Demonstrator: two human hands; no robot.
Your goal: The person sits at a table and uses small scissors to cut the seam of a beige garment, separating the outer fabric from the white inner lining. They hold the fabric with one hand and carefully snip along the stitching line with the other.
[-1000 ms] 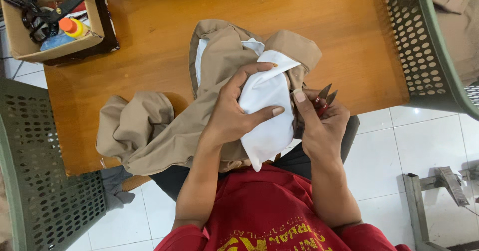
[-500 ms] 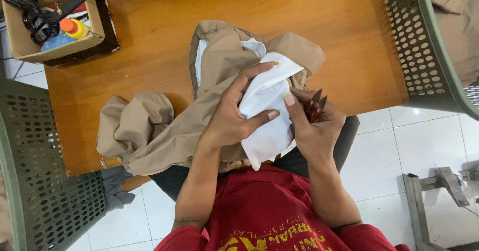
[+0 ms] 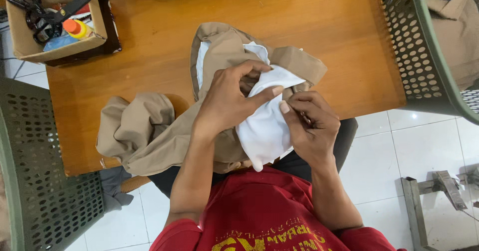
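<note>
1. We hold one tan garment (image 3: pixel 149 136) at the near edge of the wooden surface (image 3: pixel 159 46); part of it lies bunched on the surface and part hangs off toward our lap.
2. One white lining (image 3: pixel 262 131) is turned out of the garment and sits between our two hands, hanging down over the red shirt (image 3: pixel 269 216).
3. Our left hand (image 3: pixel 227 104) lies over the garment, fingers curled, with its thumb pressed on the top of the white lining, so it is closed on the cloth.
4. Our right hand (image 3: pixel 309 126) is just to the right of the lining and touches its edge, fingers folded in and pinching the cloth; we cannot tell whether it holds anything else inside.
5. The two hands nearly meet at the top edge of the lining.
6. One cardboard box (image 3: pixel 55 24) stands at the far left corner of the surface, well apart from the hands, with black scissors (image 3: pixel 35 11) and one bottle with an orange cap (image 3: pixel 77 29) in it.
7. Two green perforated plastic chairs flank the surface, one on the left (image 3: pixel 45 181) and one on the right (image 3: pixel 424 51).
</note>
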